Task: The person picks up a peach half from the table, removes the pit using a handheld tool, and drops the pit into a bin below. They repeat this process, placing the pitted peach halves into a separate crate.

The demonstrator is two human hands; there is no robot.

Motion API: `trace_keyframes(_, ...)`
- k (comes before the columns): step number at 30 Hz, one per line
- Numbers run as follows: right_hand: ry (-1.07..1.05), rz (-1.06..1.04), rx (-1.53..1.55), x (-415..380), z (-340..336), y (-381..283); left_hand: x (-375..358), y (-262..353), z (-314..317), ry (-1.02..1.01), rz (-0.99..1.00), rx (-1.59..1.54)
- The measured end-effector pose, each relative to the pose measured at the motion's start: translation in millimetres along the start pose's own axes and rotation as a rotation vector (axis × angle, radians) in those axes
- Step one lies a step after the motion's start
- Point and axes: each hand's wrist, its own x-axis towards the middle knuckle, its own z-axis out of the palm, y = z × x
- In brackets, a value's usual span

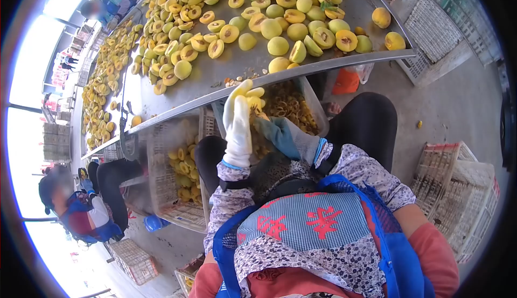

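Observation:
My left hand (pixel 238 120), in a white and yellow glove, is raised just below the metal table's edge, its fingers curled around a piece of yellow fruit (pixel 257 105). Close against it on the right is my right hand (pixel 281 135), in a grey-blue glove, with its fingers pressed together near the same fruit; what they hold is hidden. Beneath both hands a bin (pixel 316 105) contains dark, cut fruit pieces. Many halved and whole yellow-green fruits (pixel 278 46) lie on the metal table (pixel 215 89) beyond.
Left of my knees stands a crate (pixel 161 177) of fruit halves. Empty-looking crates (pixel 437 174) stack at the right, and another (pixel 433 26) stands beyond the table's corner. A co-worker (pixel 81 206) sits at the left; another person (pixel 110 7) is at the far side.

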Motion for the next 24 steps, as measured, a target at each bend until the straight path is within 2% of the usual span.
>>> trace_keyframes(1,-0.073,-0.080,-0.192,-0.7,1.5,5.2,-4.1,-8.6,5.3,0.104,-0.045,-0.068)
trace_keyframes(2,-0.077,-0.081,-0.189,-1.1,-1.8,-11.0,-3.3,-3.4,7.1,0.143,-0.095,-0.101)
trace_keyframes(4,-0.266,0.380,0.077,-2.4,-14.6,-57.5,0.1,6.7,9.4,0.178,-0.146,-0.135)
trace_keyframes(5,-0.264,0.381,0.078,-1.9,-11.3,-50.9,2.4,10.5,6.7,0.135,-0.212,-0.148)
trace_keyframes(7,-0.039,0.227,0.022,-0.2,-0.2,-26.6,4.6,11.5,5.5,0.093,-0.278,-0.161)
trace_keyframes(11,-0.013,0.197,0.164,0.7,1.4,-17.0,4.6,11.9,11.1,0.121,-0.312,-0.117)
trace_keyframes(13,-0.546,0.852,0.778,8.1,-24.1,-33.6,7.8,14.8,10.7,0.134,-0.289,-0.116)
trace_keyframes(14,-0.550,0.852,0.778,9.6,-28.4,-31.4,9.6,16.0,6.8,0.051,-0.304,-0.130)
trace_keyframes(15,-0.695,0.821,0.987,11.0,-31.6,-28.1,10.4,16.8,4.5,-0.034,-0.317,-0.144)
trace_keyframes(16,-0.840,0.780,1.196,11.7,-32.4,-26.4,9.7,17.2,4.9,-0.032,-0.316,-0.142)
trace_keyframes(17,-0.842,0.778,1.197,7.6,-29.6,-38.5,8.7,17.7,6.6,0.023,-0.341,-0.237)
trace_keyframes(19,-0.340,0.366,0.110,-5.9,-19.7,-73.4,7.2,19.4,11.9,0.077,-0.364,-0.330)
trace_keyframes(20,-0.341,0.365,0.111,-5.5,-13.4,-63.2,6.5,21.1,15.9,0.137,-0.368,-0.354)
trace_keyframes(22,-0.065,0.094,-0.039,-1.3,1.5,-28.4,4.9,23.1,15.0,0.204,-0.368,-0.376)
trace_keyframes(24,-0.142,0.109,-0.109,-0.1,0.7,-18.1,7.9,22.3,5.1,0.288,-0.409,-0.625)
